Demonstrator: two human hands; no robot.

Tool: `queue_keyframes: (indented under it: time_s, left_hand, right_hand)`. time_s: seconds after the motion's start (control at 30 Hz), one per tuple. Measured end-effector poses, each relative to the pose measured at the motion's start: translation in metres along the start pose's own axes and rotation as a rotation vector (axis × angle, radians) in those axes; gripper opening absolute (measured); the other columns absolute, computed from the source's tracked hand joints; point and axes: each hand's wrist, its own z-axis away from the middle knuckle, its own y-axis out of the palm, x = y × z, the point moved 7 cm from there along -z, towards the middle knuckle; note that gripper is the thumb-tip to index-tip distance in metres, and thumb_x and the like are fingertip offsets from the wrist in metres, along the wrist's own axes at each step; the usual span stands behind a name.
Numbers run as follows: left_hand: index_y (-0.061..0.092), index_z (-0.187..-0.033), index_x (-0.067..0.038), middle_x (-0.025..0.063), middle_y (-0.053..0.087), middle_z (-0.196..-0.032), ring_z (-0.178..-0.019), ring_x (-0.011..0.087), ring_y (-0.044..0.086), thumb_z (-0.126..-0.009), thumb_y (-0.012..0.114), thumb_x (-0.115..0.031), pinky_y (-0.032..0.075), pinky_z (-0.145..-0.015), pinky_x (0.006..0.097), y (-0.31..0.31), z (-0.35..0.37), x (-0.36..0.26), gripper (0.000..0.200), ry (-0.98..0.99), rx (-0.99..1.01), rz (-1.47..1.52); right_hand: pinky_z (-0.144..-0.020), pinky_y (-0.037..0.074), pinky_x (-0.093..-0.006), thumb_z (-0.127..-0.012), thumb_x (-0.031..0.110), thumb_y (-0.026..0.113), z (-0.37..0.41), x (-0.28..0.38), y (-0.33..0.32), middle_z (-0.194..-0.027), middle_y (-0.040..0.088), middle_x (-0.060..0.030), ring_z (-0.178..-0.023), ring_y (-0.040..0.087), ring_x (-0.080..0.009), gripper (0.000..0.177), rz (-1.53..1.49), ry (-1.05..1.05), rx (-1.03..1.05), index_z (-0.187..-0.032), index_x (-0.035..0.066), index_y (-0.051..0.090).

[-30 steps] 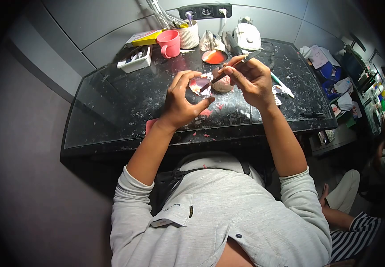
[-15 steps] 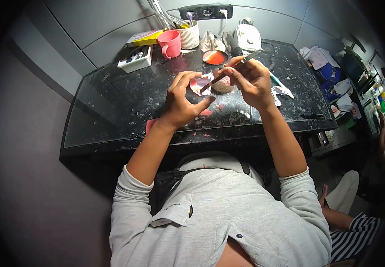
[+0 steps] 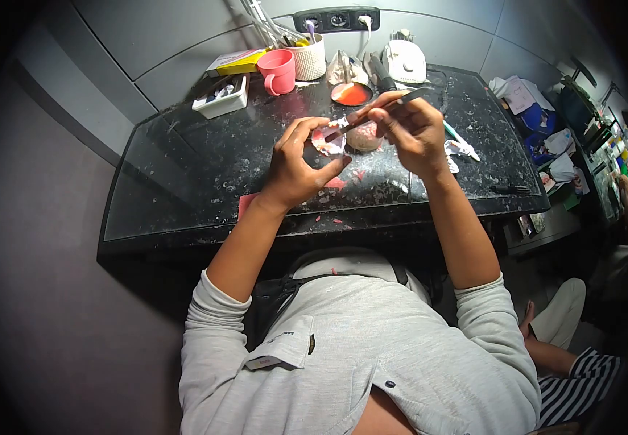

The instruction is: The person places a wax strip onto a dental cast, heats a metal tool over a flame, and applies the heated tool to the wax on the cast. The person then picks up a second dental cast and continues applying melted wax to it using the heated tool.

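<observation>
My left hand (image 3: pixel 296 168) is curled around a pink and white denture piece (image 3: pixel 328 145), gripping it between thumb and fingers above the black table. In my right hand (image 3: pixel 417 138) is a dark-handled wax knife (image 3: pixel 363 114), pinched between thumb and fingers. Its blade end reaches left to the denture piece, overlapping its inner side in this view. Just beyond, between the two hands, sits a rounded plaster model (image 3: pixel 364 138) with pink on top.
A dark dish of orange-red wax (image 3: pixel 352 93) lies behind the hands. Along the back stand a pink mug (image 3: pixel 277 72), a white woven holder (image 3: pixel 309 59) and a white device (image 3: pixel 405 61). Pink scraps (image 3: pixel 335 183) dot the black tabletop (image 3: pixel 176 185). Another person's leg (image 3: pixel 562 312) is at right.
The knife has shifted and turned slightly in my right hand, whose fingers have moved a little. My left hand holds the denture piece in nearly the same place.
</observation>
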Motion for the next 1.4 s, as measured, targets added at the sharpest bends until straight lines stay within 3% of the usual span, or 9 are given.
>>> queue_keyframes:
  time_s: [0.2,0.6,0.97,1.07,1.13,1.2,1.3,1.37,1.4]
  left_hand:
    - [0.063,-0.12,-0.002,0.0147,0.064,-0.113,-0.099,0.0278,0.065,-0.069,0.091,-0.023,0.053,-0.091,0.0385,0.001,0.005,0.032,0.061,-0.204,-0.077,0.111]
    - [0.065,-0.119,-0.003,0.0101,0.066,-0.11,-0.096,0.0231,0.066,-0.066,0.094,-0.025,0.052,-0.08,0.0337,-0.009,0.001,0.015,0.064,-0.142,-0.091,-0.121]
    - [0.068,-0.118,0.0,0.0165,0.065,-0.114,-0.104,0.0292,0.066,-0.066,0.093,-0.021,0.053,-0.093,0.0378,-0.009,0.002,0.01,0.061,-0.102,-0.083,-0.149]
    - [0.068,-0.116,0.003,0.0161,0.064,-0.106,-0.093,0.0294,0.067,-0.064,0.094,-0.023,0.055,-0.088,0.0388,-0.009,0.002,0.009,0.064,-0.05,-0.114,-0.141]
    - [0.068,-0.116,0.004,0.0158,0.065,-0.108,-0.093,0.0268,0.067,-0.065,0.094,-0.024,0.055,-0.087,0.0371,-0.008,0.002,0.013,0.063,-0.034,-0.122,-0.148]
    - [0.068,-0.116,0.005,0.0156,0.066,-0.11,-0.093,0.0242,0.068,-0.066,0.094,-0.024,0.056,-0.086,0.0354,-0.009,0.001,0.012,0.063,-0.019,-0.13,-0.155]
    - [0.066,-0.112,0.007,0.0146,0.066,-0.113,-0.095,0.0178,0.068,-0.075,0.091,-0.023,0.056,-0.086,0.0315,-0.004,0.002,0.029,0.054,-0.269,-0.077,0.132]
    - [0.066,-0.11,0.003,0.011,0.071,-0.109,-0.096,0.0156,0.07,-0.088,0.081,-0.019,0.053,-0.083,0.0298,-0.003,0.005,0.049,0.034,-0.488,-0.206,0.698]
    - [0.065,-0.107,0.0,0.0121,0.074,-0.101,-0.091,0.0179,0.071,-0.098,0.07,-0.03,0.051,-0.077,0.0287,-0.004,0.004,0.057,0.032,-0.517,-0.167,0.701]
  right_hand:
    - [-0.056,0.045,-0.0209,-0.094,0.009,0.073,-0.003,0.0,-0.056,-0.078,0.072,-0.0046,-0.061,0.06,-0.0077,0.011,0.149,0.016,-0.424,-0.096,-0.002,0.07]
    - [-0.062,0.049,-0.0213,-0.093,0.012,0.076,-0.005,-0.011,-0.057,-0.084,0.074,-0.0042,-0.071,0.064,-0.007,0.014,0.177,0.125,-0.431,-0.097,-0.001,0.072]
    - [-0.072,0.048,-0.02,-0.091,0.009,0.079,-0.006,-0.008,-0.058,-0.085,0.073,-0.0018,-0.077,0.064,-0.0052,0.012,0.169,0.095,-0.393,-0.098,0.001,0.073]
    - [-0.066,0.047,-0.0184,-0.09,0.009,0.08,-0.007,-0.003,-0.056,-0.085,0.073,-0.0021,-0.074,0.063,-0.0044,0.013,0.225,0.055,-0.379,-0.098,0.001,0.073]
    - [-0.051,0.04,-0.0184,-0.09,0.008,0.079,-0.006,-0.004,-0.056,-0.083,0.071,-0.0009,-0.061,0.055,-0.0025,0.014,0.232,0.091,-0.385,-0.102,0.003,0.073]
    - [-0.052,0.043,-0.0191,-0.09,0.008,0.078,-0.006,-0.006,-0.057,-0.084,0.072,-0.0021,-0.064,0.058,-0.0043,0.014,0.227,0.093,-0.382,-0.102,0.003,0.073]
    - [-0.054,0.047,-0.0211,-0.09,0.008,0.078,-0.006,-0.007,-0.058,-0.088,0.074,-0.0043,-0.07,0.065,-0.0082,0.014,0.2,0.097,-0.38,-0.102,0.002,0.072]
    - [-0.055,0.049,-0.0224,-0.091,0.008,0.077,-0.006,-0.007,-0.059,-0.089,0.074,-0.0054,-0.073,0.068,-0.0104,0.014,0.175,0.097,-0.381,-0.102,0.001,0.072]
    - [-0.056,0.05,-0.0231,-0.091,0.009,0.077,-0.005,-0.003,-0.059,-0.089,0.074,-0.0057,-0.074,0.069,-0.0116,0.015,0.121,0.046,-0.384,-0.102,0.001,0.071]
